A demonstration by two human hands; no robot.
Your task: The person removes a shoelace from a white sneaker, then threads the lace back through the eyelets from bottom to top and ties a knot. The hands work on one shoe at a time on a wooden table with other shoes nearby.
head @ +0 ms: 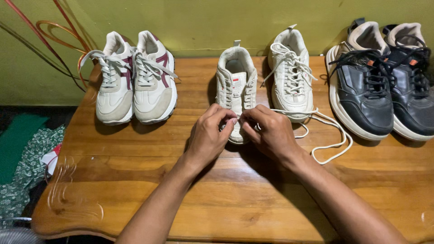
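A white unlaced sneaker (236,81) stands toe-toward-me at the middle of the wooden table (135,190). My left hand (209,135) pinches at its toe end, fingertips on the front eyelets. My right hand (271,131) meets it there, gripping the end of a white shoelace (332,135) that loops loosely across the table to the right. The toe of the sneaker is hidden by both hands. Its laced white partner (291,77) stands just to the right.
A white and maroon pair of sneakers (135,81) sits at the table's back left. A black pair with white soles (384,86) is at the back right. A green wall is behind; cloth and copper-coloured tubing lie off the left edge.
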